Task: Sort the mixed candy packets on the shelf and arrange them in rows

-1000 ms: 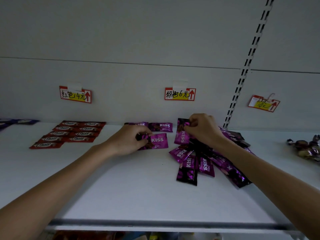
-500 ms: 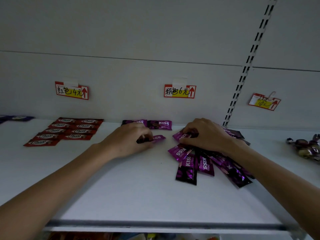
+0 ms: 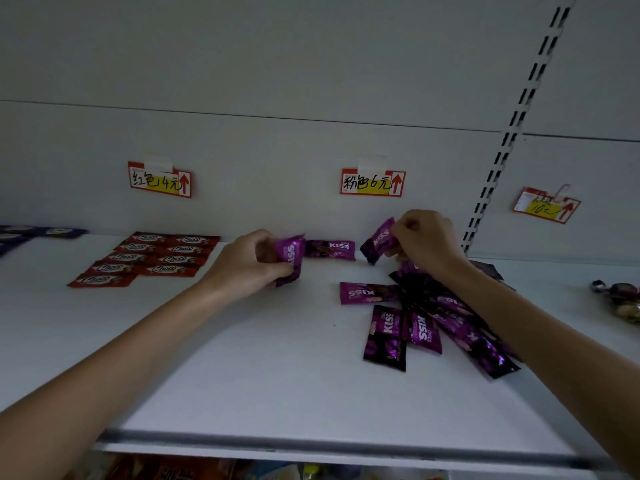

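My left hand point(image 3: 249, 263) pinches a purple KISS packet point(image 3: 290, 258), lifted on end above the white shelf point(image 3: 242, 368). My right hand point(image 3: 424, 239) pinches another purple KISS packet point(image 3: 379, 240), raised near the back wall. One KISS packet point(image 3: 330, 249) lies flat at the back between my hands. A loose pile of purple KISS packets point(image 3: 426, 323) sprawls under my right forearm. Red Choco packets point(image 3: 149, 258) lie in neat rows at the back left.
Price tags hang on the back wall: a red one point(image 3: 160, 180), a middle one point(image 3: 372, 182) and a right one point(image 3: 545, 205). Blue packets point(image 3: 31, 235) sit far left, foil-wrapped sweets point(image 3: 620, 299) far right. A slotted upright point(image 3: 512, 133) divides the wall.
Both hands have risen from the shelf, each lifting a purple packet. One pile packet now lies flat and sideways at the pile's left edge.
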